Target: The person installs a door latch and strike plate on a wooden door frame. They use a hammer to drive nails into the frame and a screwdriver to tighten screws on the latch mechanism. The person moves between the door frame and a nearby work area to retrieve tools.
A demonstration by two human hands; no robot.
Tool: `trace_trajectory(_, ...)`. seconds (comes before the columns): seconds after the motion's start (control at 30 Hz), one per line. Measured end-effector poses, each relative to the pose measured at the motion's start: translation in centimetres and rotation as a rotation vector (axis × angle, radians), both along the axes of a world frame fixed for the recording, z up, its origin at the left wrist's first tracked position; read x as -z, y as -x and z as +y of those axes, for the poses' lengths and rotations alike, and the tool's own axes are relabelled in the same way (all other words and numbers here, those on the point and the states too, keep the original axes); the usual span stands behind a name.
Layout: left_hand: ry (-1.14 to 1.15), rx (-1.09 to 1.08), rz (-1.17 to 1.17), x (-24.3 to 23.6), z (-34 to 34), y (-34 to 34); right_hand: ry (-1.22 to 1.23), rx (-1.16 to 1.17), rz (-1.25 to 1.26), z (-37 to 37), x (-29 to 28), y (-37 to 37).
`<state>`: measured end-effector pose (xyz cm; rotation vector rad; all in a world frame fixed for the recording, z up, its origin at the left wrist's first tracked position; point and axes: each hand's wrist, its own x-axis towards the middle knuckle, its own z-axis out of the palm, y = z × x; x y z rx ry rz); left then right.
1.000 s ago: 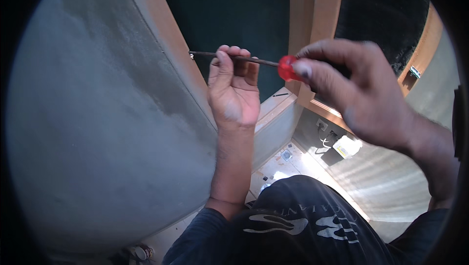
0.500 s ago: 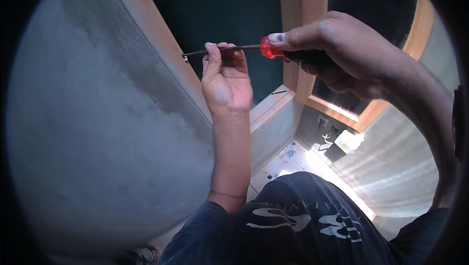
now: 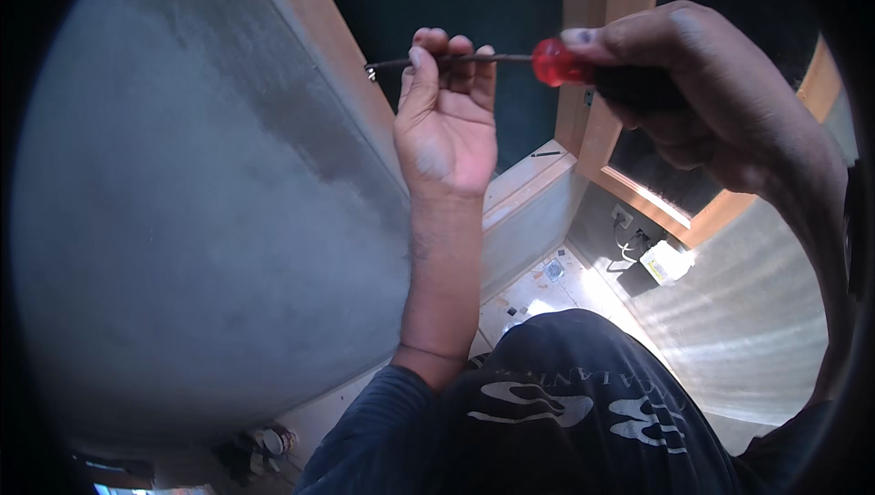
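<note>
A screwdriver (image 3: 558,62) with a red and black handle and a long dark shaft lies almost level across the upper middle. My right hand (image 3: 693,85) is wrapped round its handle, thumb along the red part. My left hand (image 3: 447,121), palm up, pinches the shaft between thumb and fingertips. The tip reaches a small shiny screw (image 3: 372,75), which sticks out at the edge of the wooden frame (image 3: 337,25). Whether the tip sits in the screw head is too small to tell.
A grey plastered wall (image 3: 200,212) fills the left. A thin dark stick (image 3: 546,154) rests on the wooden sill (image 3: 524,176). An open wooden-framed window sash (image 3: 711,221) stands right. Below are a wall socket (image 3: 622,216) with cables, a white box (image 3: 665,262) and a floor drain (image 3: 553,269).
The view has shifted, so everything but my body sits further right. Both hands keep their hold on the screwdriver; my left fingers look more raised and spread along the shaft.
</note>
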<state>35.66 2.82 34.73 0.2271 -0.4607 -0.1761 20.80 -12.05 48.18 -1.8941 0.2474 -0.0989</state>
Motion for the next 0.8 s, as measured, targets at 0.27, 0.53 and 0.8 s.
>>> trace_trajectory(0.27,-0.034,-0.105,0.009,0.0,0.3,-0.3,1.690,-0.142,-0.802,1.4,2.2,0.7)
trace_trajectory(0.53,-0.039,-0.187,0.031,-0.1,-0.6,-1.3,0.135,-0.122,0.244,0.1,-1.5,-0.4)
trace_trajectory(0.8,-0.065,-0.092,0.012,0.7,0.7,-1.1,0.660,-0.105,-0.358,1.3,2.9,-0.1)
